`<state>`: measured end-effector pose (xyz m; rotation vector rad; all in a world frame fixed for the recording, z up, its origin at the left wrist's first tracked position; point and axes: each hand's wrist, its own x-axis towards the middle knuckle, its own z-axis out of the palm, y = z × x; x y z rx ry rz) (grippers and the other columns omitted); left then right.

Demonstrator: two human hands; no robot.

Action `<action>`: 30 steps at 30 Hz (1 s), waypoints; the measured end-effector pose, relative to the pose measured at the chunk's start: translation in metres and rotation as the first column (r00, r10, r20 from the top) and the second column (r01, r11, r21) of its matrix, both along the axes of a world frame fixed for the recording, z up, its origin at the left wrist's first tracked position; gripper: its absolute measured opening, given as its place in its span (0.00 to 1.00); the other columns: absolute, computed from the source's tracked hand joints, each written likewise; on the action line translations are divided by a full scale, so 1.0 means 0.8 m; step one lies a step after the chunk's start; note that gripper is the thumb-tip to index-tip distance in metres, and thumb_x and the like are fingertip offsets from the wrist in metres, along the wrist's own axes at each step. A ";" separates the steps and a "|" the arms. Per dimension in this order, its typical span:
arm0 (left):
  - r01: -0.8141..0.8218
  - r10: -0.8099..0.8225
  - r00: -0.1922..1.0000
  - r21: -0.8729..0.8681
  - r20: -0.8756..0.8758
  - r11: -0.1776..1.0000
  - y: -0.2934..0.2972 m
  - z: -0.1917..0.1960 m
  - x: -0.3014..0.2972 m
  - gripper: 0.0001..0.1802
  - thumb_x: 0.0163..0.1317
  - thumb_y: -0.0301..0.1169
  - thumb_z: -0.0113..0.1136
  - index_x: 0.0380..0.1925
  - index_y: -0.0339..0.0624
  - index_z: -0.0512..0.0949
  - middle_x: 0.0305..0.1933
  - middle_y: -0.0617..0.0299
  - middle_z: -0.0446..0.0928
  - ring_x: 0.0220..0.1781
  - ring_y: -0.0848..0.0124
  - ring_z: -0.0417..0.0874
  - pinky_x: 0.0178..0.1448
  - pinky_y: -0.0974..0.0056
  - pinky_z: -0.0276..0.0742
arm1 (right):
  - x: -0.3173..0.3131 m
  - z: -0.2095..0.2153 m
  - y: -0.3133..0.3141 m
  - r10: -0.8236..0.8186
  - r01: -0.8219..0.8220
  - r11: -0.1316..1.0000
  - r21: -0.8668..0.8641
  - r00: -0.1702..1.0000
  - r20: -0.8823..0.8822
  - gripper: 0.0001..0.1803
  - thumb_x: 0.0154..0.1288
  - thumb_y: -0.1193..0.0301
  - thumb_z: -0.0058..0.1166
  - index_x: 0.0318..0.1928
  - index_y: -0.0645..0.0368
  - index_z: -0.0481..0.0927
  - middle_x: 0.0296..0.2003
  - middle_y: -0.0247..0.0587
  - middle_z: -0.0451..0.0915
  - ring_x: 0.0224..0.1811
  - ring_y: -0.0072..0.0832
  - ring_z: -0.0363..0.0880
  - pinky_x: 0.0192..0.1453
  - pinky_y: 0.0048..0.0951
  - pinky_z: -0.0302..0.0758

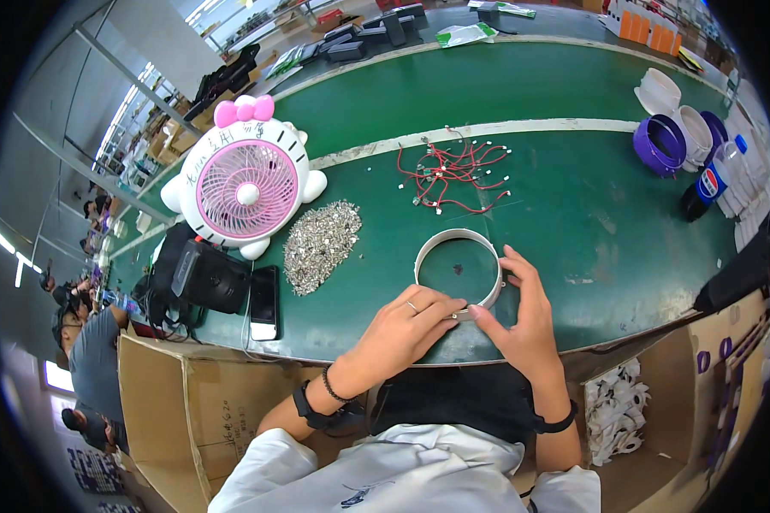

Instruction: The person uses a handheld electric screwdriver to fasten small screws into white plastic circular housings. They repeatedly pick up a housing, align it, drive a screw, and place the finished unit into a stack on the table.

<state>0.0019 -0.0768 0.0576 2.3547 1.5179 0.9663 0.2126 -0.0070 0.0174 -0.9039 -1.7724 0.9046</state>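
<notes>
A thin white plastic ring point(421, 257) stands on the green work table near its front edge. My left hand point(409, 323) is closed, its fingertips pinching the ring's near side. A small shiny piece shows at those fingertips, too small to name. My right hand point(529, 329) grips the same ring, thumb on the near rim and fingers along the right side. Beyond the ring lies a tangle of red wires point(453, 171) with white connectors. To the left is a heap of small metal parts point(321, 244).
A white and pink fan point(248, 195) stands at left, near a black box-shaped device point(211, 275) and a phone point(264, 301). Purple rings point(660, 145) and a cola bottle point(704, 190) are at far right. Cardboard boxes point(158, 410) flank me; the right one holds white parts point(616, 410).
</notes>
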 end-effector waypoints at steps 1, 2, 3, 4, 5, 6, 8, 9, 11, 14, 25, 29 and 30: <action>0.004 -0.004 0.999 0.009 0.042 1.000 0.002 0.002 0.000 0.19 0.60 0.24 0.75 0.52 0.42 0.86 0.45 0.59 0.85 0.47 0.60 0.85 0.48 0.57 0.83 | 0.000 -0.001 0.001 -0.011 0.010 1.000 -0.021 0.999 -0.037 0.36 0.59 0.65 0.77 0.65 0.59 0.75 0.72 0.59 0.72 0.70 0.53 0.76 0.70 0.46 0.77; 0.008 -0.010 0.996 0.019 0.083 1.000 0.004 0.005 -0.001 0.19 0.59 0.24 0.76 0.52 0.42 0.86 0.45 0.58 0.85 0.47 0.61 0.85 0.47 0.58 0.84 | 0.001 -0.001 0.002 -0.029 0.029 0.999 0.022 1.000 -0.008 0.36 0.58 0.66 0.77 0.65 0.59 0.76 0.71 0.59 0.72 0.69 0.53 0.76 0.70 0.47 0.77; -0.005 0.000 0.994 0.046 0.107 0.999 0.004 0.011 -0.006 0.19 0.58 0.23 0.76 0.52 0.42 0.86 0.45 0.58 0.85 0.47 0.61 0.85 0.46 0.58 0.84 | 0.001 -0.001 0.001 -0.040 0.039 0.997 0.060 0.999 0.018 0.35 0.58 0.67 0.77 0.64 0.59 0.76 0.70 0.59 0.73 0.68 0.53 0.77 0.70 0.47 0.77; -0.009 -0.001 0.991 0.078 0.137 0.997 0.008 0.017 -0.013 0.20 0.58 0.23 0.77 0.51 0.41 0.87 0.45 0.57 0.85 0.46 0.62 0.85 0.44 0.58 0.84 | 0.004 0.001 0.001 -0.062 0.057 0.993 0.105 0.997 0.049 0.34 0.58 0.68 0.77 0.64 0.59 0.77 0.69 0.58 0.73 0.67 0.54 0.78 0.70 0.47 0.77; -0.014 -0.004 0.986 0.111 0.166 0.994 0.012 0.021 -0.022 0.20 0.57 0.22 0.77 0.51 0.41 0.87 0.44 0.56 0.85 0.46 0.62 0.85 0.42 0.59 0.83 | 0.003 0.005 -0.004 -0.115 0.103 0.981 0.164 0.991 0.068 0.30 0.55 0.71 0.77 0.59 0.57 0.80 0.66 0.51 0.77 0.62 0.50 0.80 0.64 0.45 0.79; -0.050 0.022 0.983 0.156 0.181 0.987 0.014 0.022 -0.031 0.17 0.57 0.20 0.75 0.48 0.40 0.86 0.43 0.56 0.86 0.44 0.64 0.85 0.37 0.58 0.82 | 0.006 0.001 -0.006 -0.101 0.079 0.963 0.259 0.992 0.076 0.29 0.54 0.72 0.77 0.57 0.56 0.82 0.64 0.48 0.78 0.60 0.48 0.80 0.62 0.43 0.79; 0.089 -0.089 0.962 0.012 0.258 0.996 0.010 0.029 -0.036 0.09 0.61 0.24 0.71 0.41 0.40 0.85 0.40 0.55 0.86 0.41 0.63 0.85 0.36 0.58 0.81 | 0.012 -0.005 -0.007 -0.075 0.026 0.899 0.437 0.993 0.094 0.26 0.52 0.73 0.77 0.53 0.53 0.84 0.62 0.42 0.81 0.57 0.43 0.81 0.57 0.41 0.79; 0.306 -0.279 0.926 -0.069 0.255 0.950 0.005 0.032 -0.026 0.06 0.64 0.27 0.69 0.39 0.40 0.83 0.39 0.56 0.84 0.40 0.62 0.84 0.36 0.57 0.81 | 0.004 0.001 -0.010 -0.055 -0.003 0.892 0.453 0.992 0.114 0.22 0.51 0.71 0.77 0.48 0.51 0.85 0.57 0.35 0.82 0.54 0.39 0.80 0.53 0.39 0.76; 0.626 -0.587 0.776 -0.179 0.231 0.759 -0.015 0.020 0.003 0.09 0.68 0.33 0.65 0.37 0.38 0.79 0.36 0.56 0.80 0.38 0.59 0.82 0.37 0.55 0.80 | -0.014 0.023 -0.012 -0.019 -0.112 0.875 0.471 0.965 0.263 0.20 0.52 0.69 0.77 0.46 0.51 0.85 0.56 0.34 0.82 0.53 0.39 0.79 0.52 0.40 0.74; 0.839 -0.836 0.533 -0.212 0.133 0.501 -0.052 -0.030 0.046 0.13 0.71 0.36 0.61 0.35 0.37 0.75 0.34 0.56 0.75 0.38 0.56 0.81 0.40 0.52 0.80 | -0.032 0.048 -0.009 0.048 -0.264 0.876 0.403 0.880 0.473 0.17 0.53 0.66 0.77 0.42 0.52 0.85 0.48 0.32 0.80 0.50 0.37 0.76 0.52 0.40 0.70; 0.761 -0.871 0.460 -0.431 -0.170 0.486 -0.065 -0.168 0.073 0.09 0.62 0.33 0.63 0.37 0.39 0.82 0.38 0.56 0.85 0.43 0.54 0.89 0.44 0.49 0.84 | -0.069 0.131 0.012 0.116 -0.348 0.854 0.388 0.853 0.509 0.15 0.51 0.71 0.79 0.40 0.53 0.88 0.36 0.31 0.82 0.39 0.35 0.77 0.46 0.38 0.70; 0.693 -0.821 0.501 -0.441 -0.274 0.570 -0.056 -0.175 0.069 0.13 0.60 0.34 0.66 0.41 0.38 0.84 0.40 0.55 0.87 0.45 0.55 0.90 0.44 0.49 0.84 | -0.130 0.161 0.034 -0.033 -0.088 0.883 0.462 0.968 0.248 0.13 0.54 0.73 0.79 0.38 0.58 0.88 0.32 0.33 0.83 0.33 0.32 0.76 0.41 0.33 0.71; 0.683 -0.802 0.503 -0.420 -0.324 0.598 -0.052 -0.174 0.067 0.14 0.59 0.34 0.67 0.41 0.38 0.84 0.41 0.55 0.87 0.45 0.55 0.90 0.44 0.49 0.84 | -0.144 0.168 0.045 -0.091 -0.004 0.894 0.449 0.978 0.190 0.12 0.55 0.73 0.79 0.38 0.59 0.88 0.31 0.34 0.83 0.32 0.30 0.75 0.39 0.32 0.71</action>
